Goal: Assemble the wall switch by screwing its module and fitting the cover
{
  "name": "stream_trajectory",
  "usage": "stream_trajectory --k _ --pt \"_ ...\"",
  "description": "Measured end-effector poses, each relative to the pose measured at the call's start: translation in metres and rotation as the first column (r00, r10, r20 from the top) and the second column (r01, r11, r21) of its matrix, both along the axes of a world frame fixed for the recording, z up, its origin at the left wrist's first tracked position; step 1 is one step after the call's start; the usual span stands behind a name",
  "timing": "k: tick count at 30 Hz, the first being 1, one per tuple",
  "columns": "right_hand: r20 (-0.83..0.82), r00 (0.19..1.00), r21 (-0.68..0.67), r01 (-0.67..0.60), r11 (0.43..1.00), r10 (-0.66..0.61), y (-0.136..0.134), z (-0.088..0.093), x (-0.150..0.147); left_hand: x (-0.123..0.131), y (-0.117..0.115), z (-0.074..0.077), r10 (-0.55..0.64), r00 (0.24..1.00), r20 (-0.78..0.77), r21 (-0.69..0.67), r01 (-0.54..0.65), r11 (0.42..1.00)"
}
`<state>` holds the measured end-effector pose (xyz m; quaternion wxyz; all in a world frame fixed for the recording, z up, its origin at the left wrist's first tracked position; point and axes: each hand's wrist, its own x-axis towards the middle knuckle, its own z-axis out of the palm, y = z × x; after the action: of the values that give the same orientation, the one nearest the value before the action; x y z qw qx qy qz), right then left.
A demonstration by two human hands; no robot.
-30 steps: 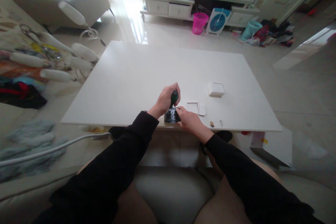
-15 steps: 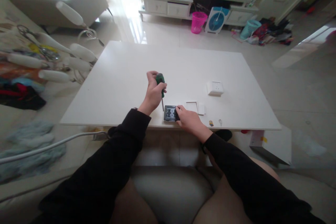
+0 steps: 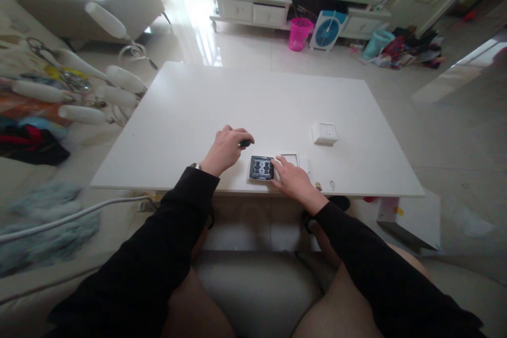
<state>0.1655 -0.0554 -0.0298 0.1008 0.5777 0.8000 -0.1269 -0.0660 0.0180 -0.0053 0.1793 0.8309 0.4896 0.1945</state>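
My left hand (image 3: 226,149) is closed around a screwdriver, whose dark handle (image 3: 245,143) pokes out at the fingertips. The shaft is hidden or turned from view. Just right of and below it, a square wall switch (image 3: 261,168) lies on the white table, its black inside facing up and a pale rim round it. The fingers and thumb of my right hand (image 3: 293,178) hold that switch by its right edge. Behind my right hand lie a white cover frame (image 3: 292,159) and a small white plate (image 3: 304,164), both partly hidden.
A white socket box (image 3: 325,133) stands on the table (image 3: 190,100) to the right. Near the front edge are a small yellow figure (image 3: 318,186) and a small pale piece (image 3: 332,185). A lamp with several white arms (image 3: 114,96) reaches beside the table's left side.
My left hand has lowered and tipped the screwdriver, which stood upright with its tip beside the switch. The switch has shifted slightly right, and my right hand's fingers have moved to its edge.
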Motion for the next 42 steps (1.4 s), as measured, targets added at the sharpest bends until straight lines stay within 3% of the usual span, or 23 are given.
stream_trajectory --k 4,9,13,18,24,31,37,42 --pt "-0.004 1.0 -0.007 0.006 1.0 -0.007 -0.003 -0.004 0.003 -0.005 -0.001 -0.011 -0.093 0.99 -0.11 -0.026 0.09 0.996" --pt "-0.024 1.0 0.0 -0.004 1.0 0.004 -0.001 -0.006 0.016 -0.007 -0.01 -0.017 -0.103 0.969 -0.224 -0.069 0.09 0.994" --pt "0.032 0.999 0.006 0.023 1.0 -0.023 0.008 -0.006 0.041 -0.007 -0.013 -0.024 -0.124 0.96 -0.25 -0.156 0.087 0.984" --pt "0.099 0.989 -0.011 0.111 0.994 -0.11 0.018 -0.017 0.077 -0.01 -0.011 -0.045 -0.205 0.937 -0.285 -0.278 0.124 0.953" --pt "0.104 0.985 -0.05 0.146 0.988 -0.141 0.022 -0.029 0.086 -0.012 -0.007 -0.065 -0.237 0.935 -0.263 -0.369 0.129 0.921" --pt "0.154 0.977 -0.019 0.154 0.988 -0.149 0.024 -0.02 0.073 -0.005 -0.011 -0.051 -0.274 0.869 -0.412 -0.37 0.115 0.922" --pt "0.172 0.971 0.016 0.163 0.986 -0.164 0.027 -0.012 0.06 -0.001 -0.015 -0.04 -0.224 0.862 -0.455 -0.356 0.054 0.933" --pt "0.023 0.99 0.086 0.139 0.987 -0.141 0.029 -0.01 0.054 0.002 -0.017 -0.036 -0.161 0.896 -0.414 -0.3 0.032 0.953"
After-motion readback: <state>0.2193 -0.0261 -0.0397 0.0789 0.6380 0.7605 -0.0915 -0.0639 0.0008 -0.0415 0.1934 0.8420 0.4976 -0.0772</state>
